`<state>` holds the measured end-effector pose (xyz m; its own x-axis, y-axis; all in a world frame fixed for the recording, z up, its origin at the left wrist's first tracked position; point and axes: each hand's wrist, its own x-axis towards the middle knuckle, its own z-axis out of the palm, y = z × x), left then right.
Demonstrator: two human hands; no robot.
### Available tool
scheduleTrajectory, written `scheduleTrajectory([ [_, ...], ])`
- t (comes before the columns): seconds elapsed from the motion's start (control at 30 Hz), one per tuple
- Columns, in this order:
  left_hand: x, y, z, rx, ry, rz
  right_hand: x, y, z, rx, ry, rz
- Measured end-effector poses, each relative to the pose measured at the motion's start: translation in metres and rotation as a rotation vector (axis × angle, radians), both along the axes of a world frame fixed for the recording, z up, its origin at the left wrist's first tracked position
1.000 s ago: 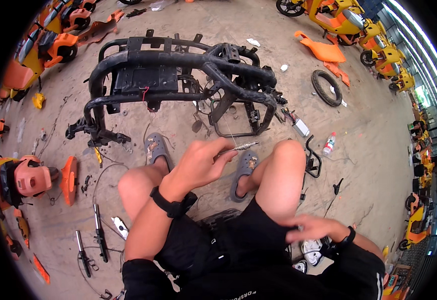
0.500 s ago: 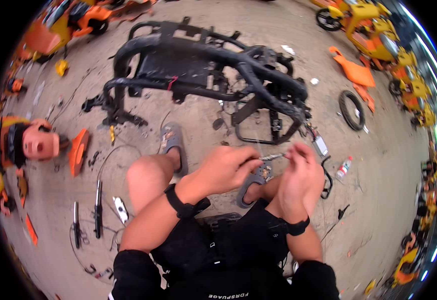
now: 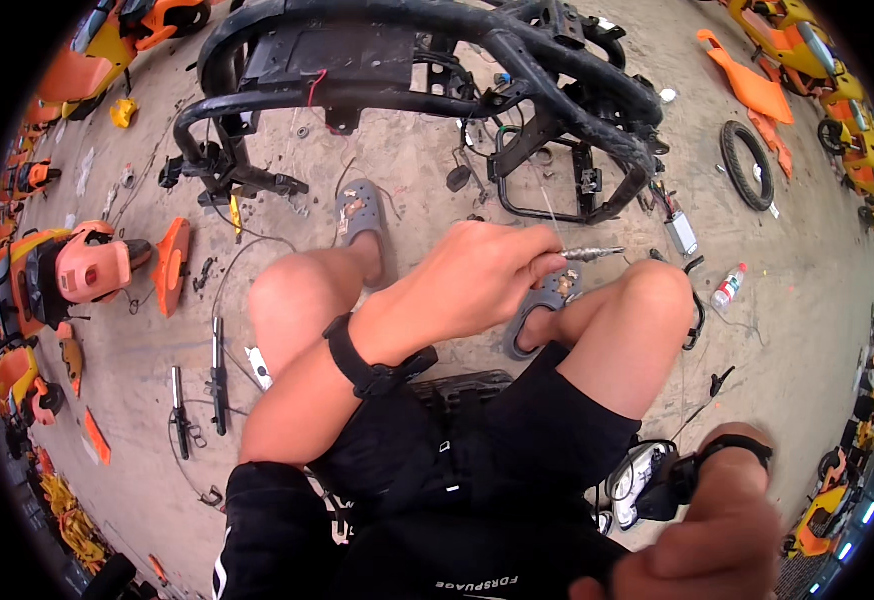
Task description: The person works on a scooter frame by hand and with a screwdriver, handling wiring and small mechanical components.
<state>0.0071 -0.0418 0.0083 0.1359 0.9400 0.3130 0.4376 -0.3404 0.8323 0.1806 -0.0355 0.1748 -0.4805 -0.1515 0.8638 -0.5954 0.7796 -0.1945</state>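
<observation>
My left hand point(image 3: 487, 268) is in the middle above my knees, thumb and fingers pinched on a slim silvery pointed piece point(image 3: 595, 253) whose exact kind I cannot make out. A thin pale strand runs upward from near my fingers. Ahead of the hand stands a black tubular scooter frame point(image 3: 357, 100) with a red tie on a lower tube. My right hand point(image 3: 697, 555) is low at the right, away from the silvery piece, beside a white-and-black shoe-like object point(image 3: 640, 485). Its fingers look bent but are smeared by motion; whether they hold anything does not show.
Orange body panels point(image 3: 172, 267) and shock absorbers point(image 3: 219, 375) lie at left. At right are a tyre point(image 3: 747, 165), a bottle point(image 3: 729, 286), a silver box with wires point(image 3: 681, 233) and an orange panel point(image 3: 747, 85). Yellow scooters point(image 3: 787, 40) line the sides.
My right hand has left the silvery piece and swung down to the lower right. The left hand still holds the piece, now slightly higher. The view has tilted, so the frame sits higher.
</observation>
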Motion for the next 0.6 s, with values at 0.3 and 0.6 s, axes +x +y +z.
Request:
scheduleTrajectory([
  [0.3,0.0,-0.001,-0.002,0.098,0.028,0.042,0.006,-0.005,-0.011,0.011,-0.478,-0.093],
  [0.6,0.007,-0.008,0.011,-0.414,-0.386,-0.046,0.008,0.044,-0.16,-1.466,-0.171,-0.503],
])
